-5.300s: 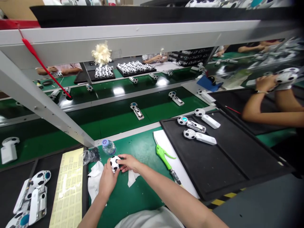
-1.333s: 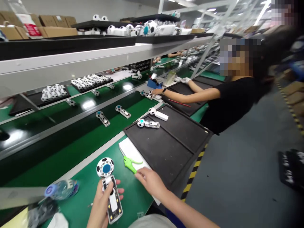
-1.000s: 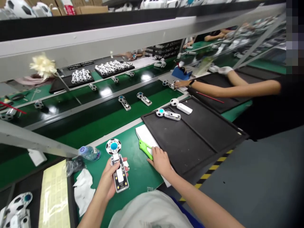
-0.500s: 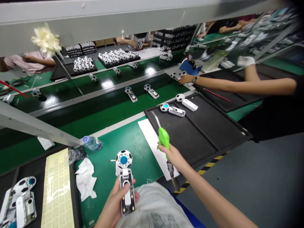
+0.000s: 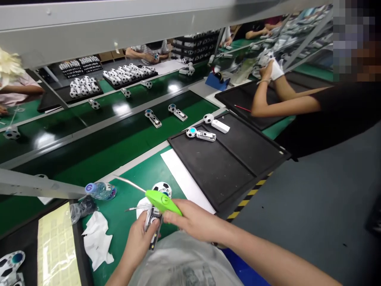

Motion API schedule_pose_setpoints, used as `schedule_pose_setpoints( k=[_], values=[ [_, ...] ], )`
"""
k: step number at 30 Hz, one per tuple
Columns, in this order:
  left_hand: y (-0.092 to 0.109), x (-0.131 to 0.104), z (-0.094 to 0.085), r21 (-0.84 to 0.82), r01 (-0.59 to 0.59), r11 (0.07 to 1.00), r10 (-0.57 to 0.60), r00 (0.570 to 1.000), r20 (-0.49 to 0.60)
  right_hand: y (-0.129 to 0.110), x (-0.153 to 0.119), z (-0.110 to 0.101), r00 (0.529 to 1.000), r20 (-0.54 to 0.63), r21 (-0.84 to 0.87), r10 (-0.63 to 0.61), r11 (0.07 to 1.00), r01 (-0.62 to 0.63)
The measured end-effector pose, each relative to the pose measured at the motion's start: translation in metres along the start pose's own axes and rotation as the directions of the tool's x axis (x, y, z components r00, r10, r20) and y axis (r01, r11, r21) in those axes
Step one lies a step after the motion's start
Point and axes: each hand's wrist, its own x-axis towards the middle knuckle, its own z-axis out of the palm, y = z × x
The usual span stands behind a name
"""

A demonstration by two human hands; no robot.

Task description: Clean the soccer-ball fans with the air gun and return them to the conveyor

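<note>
My left hand (image 5: 139, 237) is closed round the clear-and-white handle of a football-patterned device (image 5: 162, 189), low over the green work mat. In my right hand (image 5: 190, 218) is a green air gun (image 5: 160, 200), its thin bent metal nozzle pointing up and to the left. The gun crosses in front of the device and hides part of its round head and handle. Behind the device a white piece and a thin metal tip (image 5: 131, 209) show on the mat.
A black tray (image 5: 214, 167) with two devices lies at the right, beside white paper (image 5: 187, 182). A bottle (image 5: 101, 191), crumpled tissue (image 5: 97, 240) and yellow sheet (image 5: 56, 246) are at the left. Beyond runs a green conveyor (image 5: 119, 139). A co-worker's arms (image 5: 285, 99) are at the right.
My right hand has brought the green gun left, over the device, its nozzle now pointing left. The co-worker's hand has drawn back from the blue dispenser. The whole view has shifted.
</note>
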Motion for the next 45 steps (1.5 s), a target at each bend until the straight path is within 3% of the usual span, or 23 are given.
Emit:
schedule_pose_setpoints(
  k=[2, 5, 9, 11, 15, 18, 22, 29, 37, 45],
  values=[
    [0.002, -0.001, -0.005, 0.080, -0.092, 0.993, 0.083, 0.991, 0.109, 0.005, 0.007, -0.004, 0.999, -0.041, 0.006, 0.031, 1.000, -0.031],
    [0.003, -0.003, -0.010, 0.220, -0.227, 0.949, 0.171, 0.954, 0.246, 0.019, 0.013, -0.006, 0.997, -0.015, 0.078, 0.078, 0.994, -0.076],
    [-0.002, -0.002, -0.010, 0.307, -0.311, 0.900, 0.211, 0.925, 0.316, 0.035, 0.014, -0.003, 0.996, 0.009, 0.092, 0.092, 0.991, -0.092],
    [-0.005, 0.002, -0.011, 0.247, -0.274, 0.929, 0.203, 0.939, 0.278, 0.037, 0.008, -0.007, 0.997, -0.012, 0.072, 0.080, 0.994, -0.079],
    [-0.008, 0.016, -0.026, 0.111, -0.137, 0.984, 0.137, 0.991, 0.012, 0.036, -0.024, -0.030, 0.992, -0.058, 0.023, 0.115, 0.993, -0.114],
    [-0.008, 0.029, -0.048, 0.258, -0.180, 0.949, 0.211, 0.973, -0.096, 0.033, -0.053, -0.043, 0.967, -0.022, -0.094, 0.255, 0.962, -0.256],
    [-0.007, 0.042, -0.070, 0.449, -0.308, 0.839, 0.369, 0.928, -0.053, 0.023, -0.070, -0.040, 0.919, 0.059, -0.175, 0.389, 0.910, -0.374],
    [-0.007, 0.050, -0.067, 0.484, -0.426, 0.764, 0.426, 0.897, 0.117, 0.009, -0.057, -0.031, 0.907, 0.113, -0.211, 0.405, 0.902, -0.376],
    [-0.010, 0.051, -0.069, 0.519, -0.442, 0.732, 0.445, 0.886, 0.128, 0.004, -0.052, -0.034, 0.898, 0.089, -0.212, 0.431, 0.889, -0.406],
    [-0.007, 0.049, -0.068, 0.453, -0.369, 0.812, 0.383, 0.922, 0.065, -0.002, -0.047, -0.033, 0.883, 0.078, -0.248, 0.463, 0.867, -0.432]
  ],
)
